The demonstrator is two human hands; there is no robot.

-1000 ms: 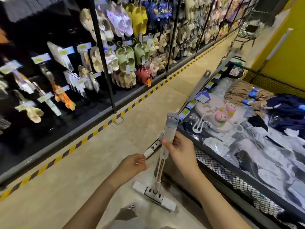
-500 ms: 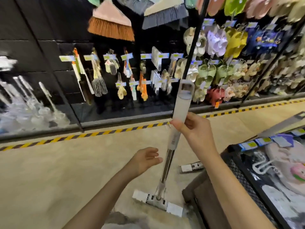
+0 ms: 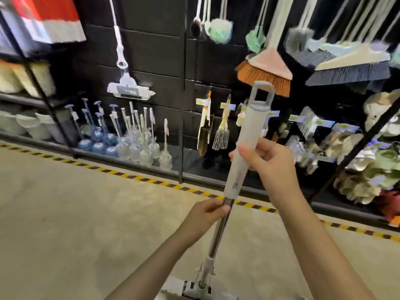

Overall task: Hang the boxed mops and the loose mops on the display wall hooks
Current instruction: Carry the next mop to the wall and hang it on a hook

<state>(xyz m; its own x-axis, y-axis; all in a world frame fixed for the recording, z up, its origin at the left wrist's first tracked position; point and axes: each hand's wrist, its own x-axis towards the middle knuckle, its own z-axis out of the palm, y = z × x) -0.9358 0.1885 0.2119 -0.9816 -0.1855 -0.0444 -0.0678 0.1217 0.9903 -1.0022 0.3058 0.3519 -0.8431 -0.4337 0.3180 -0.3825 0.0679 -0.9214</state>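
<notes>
The right hand is gripping the grey sleeve of the loose mop, its fingers curling around it; the left hand is pinching the metal pole just below the sleeve; the mop is standing tilted, its head down by the floor; print on the sleeve is too blurred to read; another mop is hanging on the display wall; yellow price tags are unreadable.

Mop: upper sleeve matt grey plastic, smooth. Below the right grip, at the left grip, shaft is glossy bare metal. Floor: matt beige, smooth. Display wall beyond the grips: matt black panels.
</notes>
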